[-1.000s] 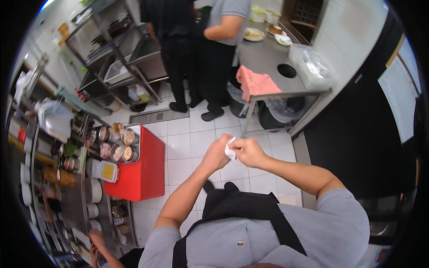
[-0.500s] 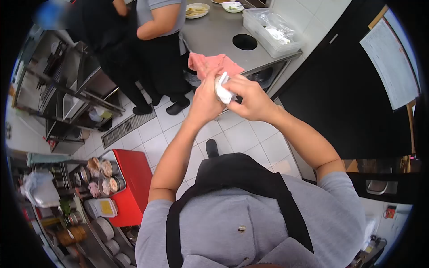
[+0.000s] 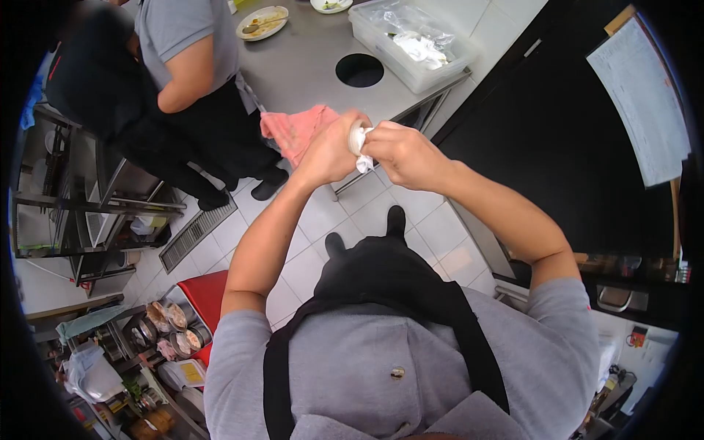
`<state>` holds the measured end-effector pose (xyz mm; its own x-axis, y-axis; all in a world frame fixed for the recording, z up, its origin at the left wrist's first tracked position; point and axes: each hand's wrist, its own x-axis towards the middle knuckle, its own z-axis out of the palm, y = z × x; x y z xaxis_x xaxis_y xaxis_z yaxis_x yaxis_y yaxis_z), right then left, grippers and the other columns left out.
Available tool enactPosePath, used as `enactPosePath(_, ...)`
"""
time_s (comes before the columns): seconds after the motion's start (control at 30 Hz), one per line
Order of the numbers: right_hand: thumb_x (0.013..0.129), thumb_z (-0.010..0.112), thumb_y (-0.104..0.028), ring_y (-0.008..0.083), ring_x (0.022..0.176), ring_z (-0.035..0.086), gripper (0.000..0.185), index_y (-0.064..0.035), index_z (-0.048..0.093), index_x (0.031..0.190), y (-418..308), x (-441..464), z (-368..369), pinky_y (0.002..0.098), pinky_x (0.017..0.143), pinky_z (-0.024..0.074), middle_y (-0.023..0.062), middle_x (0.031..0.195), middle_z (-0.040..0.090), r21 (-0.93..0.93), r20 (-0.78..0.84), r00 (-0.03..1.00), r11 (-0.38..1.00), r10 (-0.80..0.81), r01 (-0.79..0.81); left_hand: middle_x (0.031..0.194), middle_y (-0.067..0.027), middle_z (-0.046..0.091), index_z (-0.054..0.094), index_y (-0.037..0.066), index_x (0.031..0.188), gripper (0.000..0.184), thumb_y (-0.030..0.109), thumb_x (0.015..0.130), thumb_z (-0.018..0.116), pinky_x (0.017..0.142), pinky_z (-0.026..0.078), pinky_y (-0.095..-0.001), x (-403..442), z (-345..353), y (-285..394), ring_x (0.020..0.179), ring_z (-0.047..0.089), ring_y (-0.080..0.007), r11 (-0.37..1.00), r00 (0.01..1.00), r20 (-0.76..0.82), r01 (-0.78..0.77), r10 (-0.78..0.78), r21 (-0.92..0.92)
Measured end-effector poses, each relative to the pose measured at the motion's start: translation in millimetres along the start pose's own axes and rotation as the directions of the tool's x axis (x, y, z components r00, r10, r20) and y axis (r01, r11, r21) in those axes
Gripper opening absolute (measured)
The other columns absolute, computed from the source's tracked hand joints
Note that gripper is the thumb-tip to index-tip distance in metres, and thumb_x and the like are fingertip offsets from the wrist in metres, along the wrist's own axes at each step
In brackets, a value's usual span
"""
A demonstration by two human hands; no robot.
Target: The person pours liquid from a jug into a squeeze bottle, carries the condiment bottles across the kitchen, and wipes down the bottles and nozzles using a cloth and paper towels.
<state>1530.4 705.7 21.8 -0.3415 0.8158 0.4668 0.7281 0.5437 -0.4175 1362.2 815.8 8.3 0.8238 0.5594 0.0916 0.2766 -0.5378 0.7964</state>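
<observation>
In front of me my left hand is closed around a small, round, pale-rimmed, cup-like thing; most of it is hidden by the fingers. My right hand meets it from the right, its fingers pinching a crumpled white tissue at the opening. Part of the tissue hangs out below the rim. Behind my left hand a pink cloth drapes by the table's edge; I cannot tell whether that hand touches it.
The steel table has a round hole, a used plate and a clear plastic bin. Two people stand at left near a metal rack. A red-sided unit with food tubs is at lower left; a black door is at right.
My view has shifted, so the table, cloth and people sit further left. Both hands stay together, and the tissue now shows less between them. My second shoe has come into view.
</observation>
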Motion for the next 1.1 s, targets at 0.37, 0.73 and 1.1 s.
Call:
enactPosePath(0.37,0.094,0.061,-0.001,0.0073,0.074,0.057,0.012,0.0055,0.071,0.095,99.5,-15.8,-82.8,0.0253,0.07,0.0465,0.0023,0.087,0.066,0.895,0.142,0.731,0.229,0.668,-0.383,0.099,-0.0137,0.064,0.058,0.005,0.114,0.047,0.009,0.073,0.081,0.082,0.047,-0.0415,137.8,87.9,39.3,0.093,0.063,-0.0354,0.911,0.765,-0.499,-0.3,0.408,0.284)
enactPosePath(0.73,0.093,0.071,-0.011,0.0123,0.085,0.061,0.021,0.0025,0.067,0.109,139.1,-47.5,-154.9,0.0283,0.08,0.0498,0.005,0.095,0.068,0.684,0.043,0.875,0.624,0.482,-0.377,0.124,-0.0201,0.064,0.034,0.008,0.153,0.089,0.005,0.076,0.078,0.101,0.05,-0.0442,179.9,76.8,77.1,0.118,0.063,-0.0399,0.972,0.965,-0.117,-0.232,0.233,0.023)
enactPosePath(1.1,0.092,0.063,0.0,0.0354,0.091,0.07,0.027,-0.0019,0.066,0.118,131.8,-19.2,-149.7,0.04,0.079,0.056,0.0185,0.101,0.07,0.092,-0.256,0.942,0.976,0.217,-0.199,0.103,-0.0271,0.071,0.059,-0.002,0.126,0.062,0.013,0.07,0.079,0.087,0.055,-0.0436,205.1,41.8,74.4,0.101,0.07,-0.0423,0.99,0.99,0.021,-0.138,0.137,0.034)
